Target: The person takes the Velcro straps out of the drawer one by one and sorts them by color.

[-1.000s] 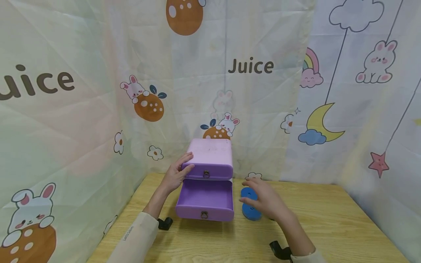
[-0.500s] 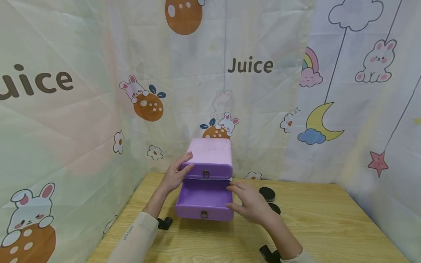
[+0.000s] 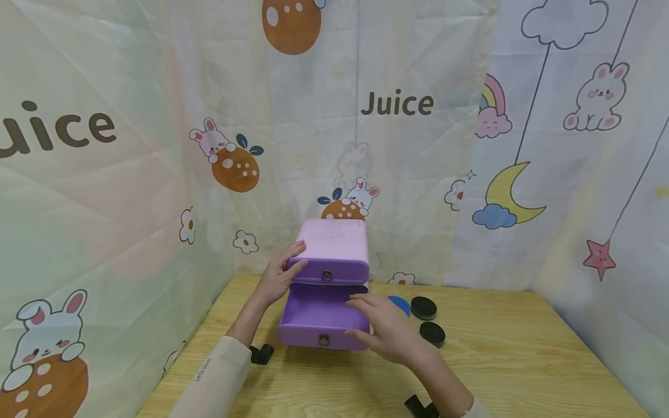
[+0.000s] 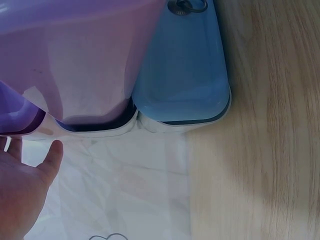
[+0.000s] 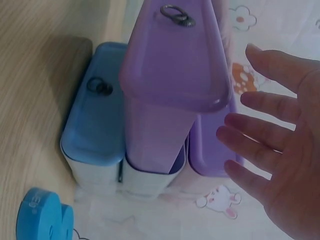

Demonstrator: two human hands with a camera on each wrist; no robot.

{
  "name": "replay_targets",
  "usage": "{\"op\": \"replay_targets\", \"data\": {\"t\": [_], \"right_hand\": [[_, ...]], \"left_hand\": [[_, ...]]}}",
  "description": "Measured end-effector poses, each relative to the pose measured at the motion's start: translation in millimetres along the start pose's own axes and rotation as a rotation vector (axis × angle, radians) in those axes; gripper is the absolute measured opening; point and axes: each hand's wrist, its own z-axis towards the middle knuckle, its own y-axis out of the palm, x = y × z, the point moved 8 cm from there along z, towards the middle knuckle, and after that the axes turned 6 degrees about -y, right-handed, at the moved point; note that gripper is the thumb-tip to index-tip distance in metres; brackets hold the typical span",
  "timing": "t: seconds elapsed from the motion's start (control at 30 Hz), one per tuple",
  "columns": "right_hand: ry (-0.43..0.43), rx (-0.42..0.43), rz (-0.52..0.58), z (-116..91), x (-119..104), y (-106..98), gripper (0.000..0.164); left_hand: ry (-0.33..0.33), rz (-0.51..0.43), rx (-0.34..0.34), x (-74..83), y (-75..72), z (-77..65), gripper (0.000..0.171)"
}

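Note:
A small drawer cabinet stands on the table, with a pink top [image 3: 334,238]. Its purple upper drawer [image 3: 342,270] is closed, while the purple middle drawer [image 3: 303,335], with a ring handle [image 3: 324,340], is pulled far out and looks empty. In the right wrist view, the lowest drawer, a blue one [image 5: 97,122], is closed. My left hand [image 3: 274,281] rests against the cabinet's upper left side, thumb on the upper drawer's front corner. My right hand [image 3: 389,331] is at the middle drawer's right side, fingers spread and nothing in them.
Blue discs [image 3: 399,305] lie right of the cabinet, partly hidden by my right hand. Two black round discs [image 3: 424,308] lie farther right. A black elbow-shaped piece [image 3: 262,354] sits by my left forearm, another [image 3: 420,406] by my right wrist. Printed cloth walls surround the table.
My right hand has moved left from above the blue discs to the middle drawer's right side, uncovering the black discs. The left hand has stayed put, and the drawers look unmoved.

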Motion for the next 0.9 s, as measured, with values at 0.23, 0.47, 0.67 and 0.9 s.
{"op": "replay_targets", "data": {"t": [0.23,0.47,0.67,0.9], "right_hand": [[-0.047,0.015,0.017,3.7,-12.9,3.7,0.048],[-0.104,0.017,0.002,8.9,-27.1,6.7,0.048],[-0.125,0.005,0.002,9.8,-36.3,8.0,0.048],[-0.17,0.006,-0.037,9.3,-44.9,9.3,0.046]], "left_hand": [[-0.005,0.005,0.003,-0.1,-0.3,-1.4,0.052],[-0.005,-0.005,-0.002,-4.3,0.1,-0.4,0.051],[-0.002,-0.014,-0.011,-3.9,0.4,0.3,0.05],[-0.011,-0.012,-0.015,-3.4,0.3,0.9,0.051]]}}
